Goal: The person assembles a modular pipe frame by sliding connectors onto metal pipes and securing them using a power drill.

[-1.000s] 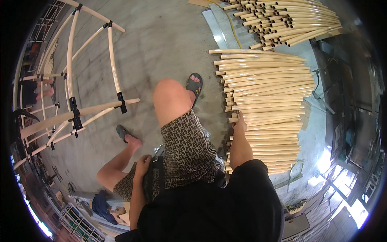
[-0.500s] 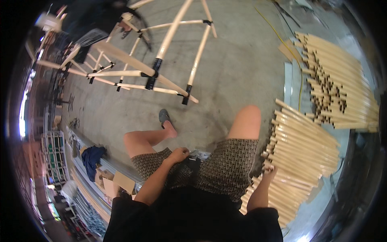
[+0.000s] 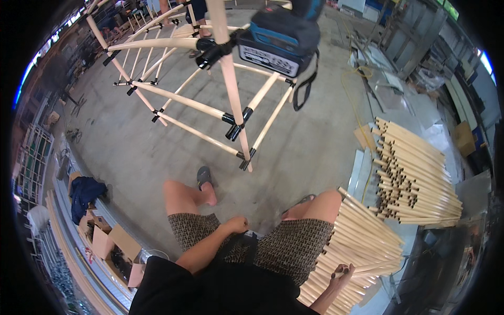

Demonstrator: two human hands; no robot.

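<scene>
My left hand (image 3: 236,224) rests closed over my lap, beside a dark strap; whatever its fingers hold, if anything, is hidden. Down at my right side, my right hand (image 3: 342,277) grips the end of a cream tube (image 3: 375,269). That tube lies at a slant over a stack of similar tubes (image 3: 362,231). In front of me stands a frame of cream tubes (image 3: 181,101) joined by black connectors (image 3: 234,126). A teal-and-black cordless power tool (image 3: 278,42) with a hanging strap appears large above the frame's near corner; what supports it is unclear.
Beyond my right knee lies another stack of black-ended tubes (image 3: 420,173). On my left are an open cardboard box (image 3: 113,247), dark blue cloth (image 3: 86,197) and long metal profiles. A yellow cable (image 3: 349,100) runs over the floor. Another person's legs (image 3: 198,16) show behind the frame.
The view has tilted up, bringing the power tool and more of the hall into sight. My right hand, earlier among the stacked tubes, now has a tube end in it. My left hand stays over my lap.
</scene>
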